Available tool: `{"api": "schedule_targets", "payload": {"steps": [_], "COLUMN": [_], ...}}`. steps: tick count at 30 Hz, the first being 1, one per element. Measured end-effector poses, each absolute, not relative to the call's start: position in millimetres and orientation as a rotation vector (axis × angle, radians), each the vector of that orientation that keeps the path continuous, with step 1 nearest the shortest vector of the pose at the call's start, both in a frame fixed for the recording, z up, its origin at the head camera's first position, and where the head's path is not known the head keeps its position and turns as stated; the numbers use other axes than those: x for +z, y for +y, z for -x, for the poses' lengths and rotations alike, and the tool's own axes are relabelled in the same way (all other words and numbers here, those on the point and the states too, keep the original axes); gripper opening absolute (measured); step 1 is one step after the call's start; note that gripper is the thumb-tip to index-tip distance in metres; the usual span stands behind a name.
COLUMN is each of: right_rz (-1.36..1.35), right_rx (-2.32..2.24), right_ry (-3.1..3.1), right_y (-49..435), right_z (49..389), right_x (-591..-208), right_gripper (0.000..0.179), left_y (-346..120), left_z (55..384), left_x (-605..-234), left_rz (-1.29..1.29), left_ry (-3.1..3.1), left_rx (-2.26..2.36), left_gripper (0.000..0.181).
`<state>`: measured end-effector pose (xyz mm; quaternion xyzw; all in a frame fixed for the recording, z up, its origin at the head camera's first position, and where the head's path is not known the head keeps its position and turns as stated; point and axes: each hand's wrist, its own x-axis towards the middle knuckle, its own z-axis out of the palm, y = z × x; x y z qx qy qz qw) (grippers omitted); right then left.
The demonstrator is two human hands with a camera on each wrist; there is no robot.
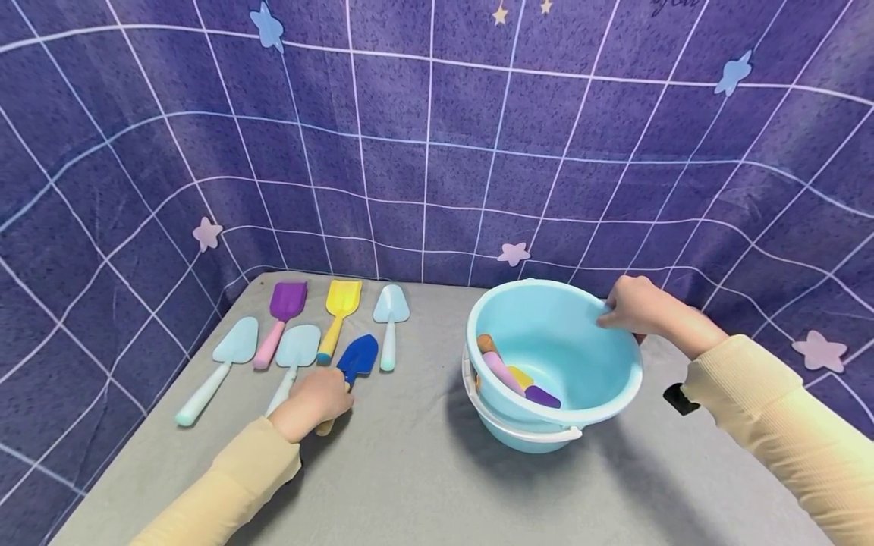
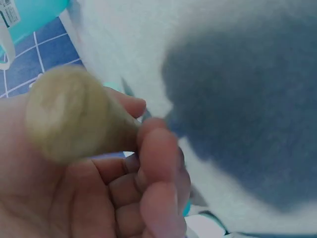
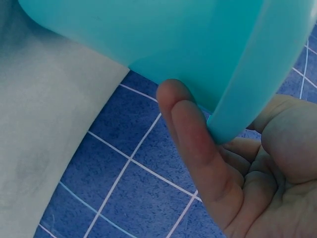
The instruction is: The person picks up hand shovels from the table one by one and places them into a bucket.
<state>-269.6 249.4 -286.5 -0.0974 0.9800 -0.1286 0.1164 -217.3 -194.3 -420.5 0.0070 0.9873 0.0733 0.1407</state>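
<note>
My left hand (image 1: 321, 398) grips a toy shovel with a dark blue blade (image 1: 359, 355) by its wooden handle; the rounded handle end (image 2: 64, 116) fills much of the left wrist view. On the right, my right hand (image 1: 636, 303) holds the rim of a light blue bucket (image 1: 532, 299), thumb inside and fingers outside the wall. The bucket tilts toward me and leftward. Inside it lie a toy tool with a pink handle (image 1: 504, 373), a purple piece (image 1: 542, 396), a yellow piece (image 1: 521, 378) and a brown handle end (image 1: 486, 343).
Left on the grey table (image 1: 410, 470) lie a purple shovel (image 1: 288, 300), a yellow shovel (image 1: 343, 297) and several pale blue trowels, one (image 1: 237, 341) at far left, one (image 1: 391, 305) beside the yellow shovel. A purple grid-patterned cloth (image 1: 437, 152) hangs behind.
</note>
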Motion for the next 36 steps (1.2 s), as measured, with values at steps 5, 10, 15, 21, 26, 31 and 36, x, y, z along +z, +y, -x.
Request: {"api": "schedule_targets", "payload": {"steps": [5,10,15,21,26,31,36], "right_rz": [0.287,0.294,0.303,0.304,0.306,0.297,0.302], "right_rx": [-0.372,-0.370,-0.376,-0.375,-0.372,-0.377,-0.381], "right_ry": [2.870,2.868,2.871,2.870,2.871,2.871,2.874], "right_y": [251,250,249,249,249,249,250], "right_z": [270,270,269,269,269,269,268], "right_x": [-287,-287,-287,-286,-286,-286,-286], "right_gripper": [0.024,0.027,0.027,0.027,0.027,0.027,0.026], "left_y": [-191,-191,-192,-194,-194,-195,-193], "left_z": [217,219,223,229,230,233,239], "left_x": [-409,-400,-387,-372,-361,-355,-351], "left_rz": [0.058,0.058,0.012,0.029,0.011,-0.026,-0.017], "left_ry": [2.832,2.840,2.868,2.876,2.878,2.879,2.865], "left_rx": [0.194,0.161,0.124,0.131,0.104,0.053,0.018], "left_gripper": [0.025,0.023,0.025,0.024,0.023,0.018,0.020]}}
